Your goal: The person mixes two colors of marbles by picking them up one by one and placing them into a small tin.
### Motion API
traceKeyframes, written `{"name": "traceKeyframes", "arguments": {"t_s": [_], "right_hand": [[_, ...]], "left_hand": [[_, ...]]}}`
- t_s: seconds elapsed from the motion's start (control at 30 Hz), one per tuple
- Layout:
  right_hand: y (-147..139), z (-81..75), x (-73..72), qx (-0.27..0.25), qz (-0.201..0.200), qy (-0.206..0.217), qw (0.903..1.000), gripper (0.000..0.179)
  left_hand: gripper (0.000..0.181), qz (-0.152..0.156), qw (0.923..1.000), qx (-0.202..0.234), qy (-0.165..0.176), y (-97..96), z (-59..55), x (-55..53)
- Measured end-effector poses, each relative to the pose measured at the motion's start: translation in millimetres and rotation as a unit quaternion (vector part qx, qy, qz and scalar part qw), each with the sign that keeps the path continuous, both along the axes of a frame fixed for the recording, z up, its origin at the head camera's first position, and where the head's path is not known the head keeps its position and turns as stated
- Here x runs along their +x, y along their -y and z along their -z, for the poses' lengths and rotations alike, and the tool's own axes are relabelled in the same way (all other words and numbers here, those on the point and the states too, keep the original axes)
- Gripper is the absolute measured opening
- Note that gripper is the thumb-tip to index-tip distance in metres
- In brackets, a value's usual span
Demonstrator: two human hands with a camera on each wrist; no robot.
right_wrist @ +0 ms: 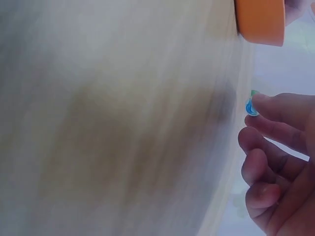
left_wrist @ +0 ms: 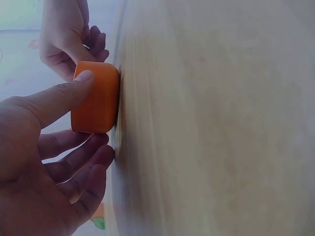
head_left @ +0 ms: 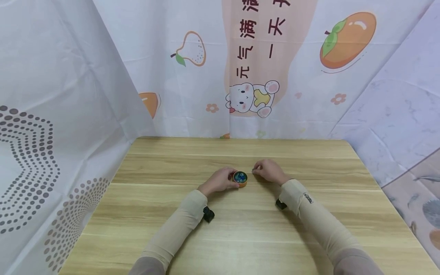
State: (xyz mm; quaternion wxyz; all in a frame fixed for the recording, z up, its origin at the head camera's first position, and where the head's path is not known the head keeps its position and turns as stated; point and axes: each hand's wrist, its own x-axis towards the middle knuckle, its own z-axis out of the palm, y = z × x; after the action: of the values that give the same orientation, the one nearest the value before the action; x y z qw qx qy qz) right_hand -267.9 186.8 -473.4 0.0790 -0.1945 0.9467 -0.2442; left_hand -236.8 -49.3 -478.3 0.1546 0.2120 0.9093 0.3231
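Observation:
A small round orange container (head_left: 242, 185) stands on the table, filled with blue and green glass marbles (head_left: 240, 176). My left hand (head_left: 222, 180) grips it from the left. In the left wrist view the thumb (left_wrist: 59, 101) presses the orange wall (left_wrist: 101, 101) and the fingers curl round the other side. To the right of the container, my right hand (head_left: 271, 170) pinches a clear glass marble (right_wrist: 251, 106) with a blue swirl between thumb and index finger. The other fingers are loosely curled, close over the tabletop.
The wooden table (head_left: 240, 236) reaches back to a printed curtain (head_left: 206, 88). More patterned cloth (head_left: 62, 133) hangs along the left side. A dark wrist camera (head_left: 208, 214) sits under the left sleeve, another camera (head_left: 280, 204) by the right sleeve.

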Motion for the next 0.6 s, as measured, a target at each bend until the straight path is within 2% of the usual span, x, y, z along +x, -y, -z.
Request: {"name": "traceKeyframes", "arguments": {"t_s": [0.6], "right_hand": [[9.8,-14.2,7.2,-0.017,-0.007,-0.011,0.9998,0.018]], "left_hand": [[0.058,-0.001,0.9999,-0.012,-0.002,-0.6,-1.2,0.3]]}}
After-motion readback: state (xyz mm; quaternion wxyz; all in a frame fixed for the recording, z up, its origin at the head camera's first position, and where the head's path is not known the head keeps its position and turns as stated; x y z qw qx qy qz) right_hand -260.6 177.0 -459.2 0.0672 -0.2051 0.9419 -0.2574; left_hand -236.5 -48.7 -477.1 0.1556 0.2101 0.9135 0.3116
